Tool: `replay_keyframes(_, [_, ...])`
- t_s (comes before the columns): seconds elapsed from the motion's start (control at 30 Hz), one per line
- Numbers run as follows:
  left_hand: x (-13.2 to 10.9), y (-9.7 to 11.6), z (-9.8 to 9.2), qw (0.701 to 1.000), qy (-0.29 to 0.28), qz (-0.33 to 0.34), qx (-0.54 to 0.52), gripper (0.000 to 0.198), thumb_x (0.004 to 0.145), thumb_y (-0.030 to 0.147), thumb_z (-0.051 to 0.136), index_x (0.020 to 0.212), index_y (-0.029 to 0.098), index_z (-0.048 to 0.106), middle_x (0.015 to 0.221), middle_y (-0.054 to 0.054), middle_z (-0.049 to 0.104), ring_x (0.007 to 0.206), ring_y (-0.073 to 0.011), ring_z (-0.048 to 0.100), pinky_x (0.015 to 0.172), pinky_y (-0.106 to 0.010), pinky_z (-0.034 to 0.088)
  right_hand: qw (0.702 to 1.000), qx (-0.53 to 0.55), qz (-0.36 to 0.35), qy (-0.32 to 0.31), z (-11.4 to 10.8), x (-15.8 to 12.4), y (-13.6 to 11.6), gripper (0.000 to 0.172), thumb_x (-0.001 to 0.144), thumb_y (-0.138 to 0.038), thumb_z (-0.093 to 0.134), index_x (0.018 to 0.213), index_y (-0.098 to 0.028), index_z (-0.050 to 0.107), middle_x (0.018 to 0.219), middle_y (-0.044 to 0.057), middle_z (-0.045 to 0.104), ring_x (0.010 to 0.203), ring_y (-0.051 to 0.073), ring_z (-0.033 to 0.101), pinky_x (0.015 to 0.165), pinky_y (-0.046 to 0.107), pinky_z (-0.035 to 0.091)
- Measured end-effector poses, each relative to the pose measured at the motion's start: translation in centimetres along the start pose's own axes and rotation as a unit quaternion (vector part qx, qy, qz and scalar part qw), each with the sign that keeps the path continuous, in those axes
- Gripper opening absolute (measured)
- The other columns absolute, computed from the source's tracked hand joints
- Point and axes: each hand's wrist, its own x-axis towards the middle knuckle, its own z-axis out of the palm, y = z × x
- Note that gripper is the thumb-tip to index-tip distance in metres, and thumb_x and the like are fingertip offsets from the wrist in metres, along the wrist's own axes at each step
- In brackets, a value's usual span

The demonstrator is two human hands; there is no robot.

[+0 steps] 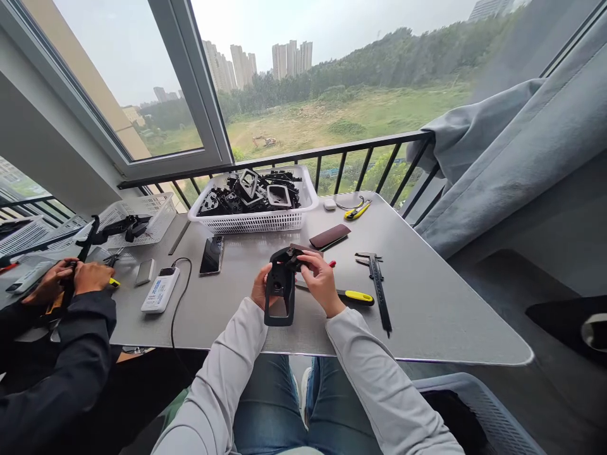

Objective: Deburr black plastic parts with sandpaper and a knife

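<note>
Over the table's front edge, my left hand (260, 287) is closed around the left side of a black plastic frame (279, 285) with a large opening in its lower part. My right hand (319, 278) has its fingers closed at the frame's upper right end, on a dark section there; whether that is a separate small piece I cannot make out. Under my right wrist lies a utility knife with a yellow and black handle (355, 297). A small red tip (332, 263) shows beside the right hand, the rest of it hidden.
A white basket (256, 222) of black plastic parts stands at the back. Calipers (377, 287), a brown case (331, 236), a yellow cutter (356, 210), a phone (211, 255) and a white power strip (161, 291) lie on the table (427, 316). A co-worker's hands (92, 277) work at left.
</note>
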Motion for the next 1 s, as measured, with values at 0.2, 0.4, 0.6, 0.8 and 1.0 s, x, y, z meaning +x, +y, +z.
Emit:
replay_keyframes(0.2, [0.7, -0.8, -0.8, 0.998, 0.055, -0.028, 0.025, 0.036, 0.072, 0.046, 0.068, 0.088, 0.014, 0.067, 0.07, -0.007, 0.071, 0.059, -0.0202, 0.065, 0.054, -0.03, 0.047, 0.993, -0.108, -0.034, -0.017, 0.6, 0.0, 1.1, 0.033, 0.08, -0.028, 0.058, 0.112, -0.02, 0.062, 0.108, 0.011, 0.064, 0.105, 0.027, 0.059, 0.095, 0.048, 0.046])
replay_keyframes(0.4, [0.9, -1.4, -0.9, 0.998, 0.055, -0.017, 0.027, 0.033, 0.071, 0.047, 0.069, 0.084, 0.016, 0.065, 0.065, -0.005, 0.067, 0.052, -0.0159, 0.059, 0.049, -0.029, 0.043, 0.983, -0.148, -0.068, -0.083, 0.5, -0.1, 1.5, 0.028, 0.085, -0.021, 0.053, 0.108, -0.023, 0.068, 0.098, 0.009, 0.063, 0.095, 0.026, 0.06, 0.089, 0.045, 0.05])
replay_keyframes(0.6, [0.9, -1.2, -0.4, 0.998, 0.058, -0.012, 0.035, 0.034, 0.063, 0.043, 0.075, 0.078, 0.016, 0.06, 0.059, 0.0, 0.06, 0.047, -0.0113, 0.052, 0.044, -0.025, 0.037, 0.959, -0.201, -0.116, -0.166, 0.7, -0.7, 0.7, 0.027, 0.085, -0.011, 0.05, 0.096, -0.022, 0.072, 0.094, 0.009, 0.064, 0.091, 0.025, 0.056, 0.084, 0.045, 0.051])
replay_keyframes(0.8, [0.4, -0.8, 0.3, 0.995, 0.055, 0.046, 0.067, 0.034, 0.059, 0.04, 0.076, 0.075, 0.017, 0.057, 0.057, 0.004, 0.053, 0.047, -0.0084, 0.046, 0.044, -0.023, 0.035, 0.941, -0.183, -0.137, -0.251, 0.1, -3.4, -0.9, 0.028, 0.083, -0.004, 0.05, 0.089, -0.021, 0.072, 0.089, 0.009, 0.068, 0.087, 0.025, 0.057, 0.075, 0.043, 0.053])
replay_keyframes(1.0, [0.1, -0.7, 0.0, 0.996, 0.064, 0.005, 0.057, 0.038, 0.06, 0.047, 0.074, 0.078, 0.017, 0.06, 0.06, 0.001, 0.06, 0.05, -0.0118, 0.053, 0.047, -0.025, 0.041, 0.918, -0.127, -0.13, -0.352, -1.3, -5.6, -2.7, 0.024, 0.086, -0.01, 0.053, 0.09, -0.023, 0.072, 0.088, 0.008, 0.069, 0.085, 0.022, 0.061, 0.074, 0.037, 0.054])
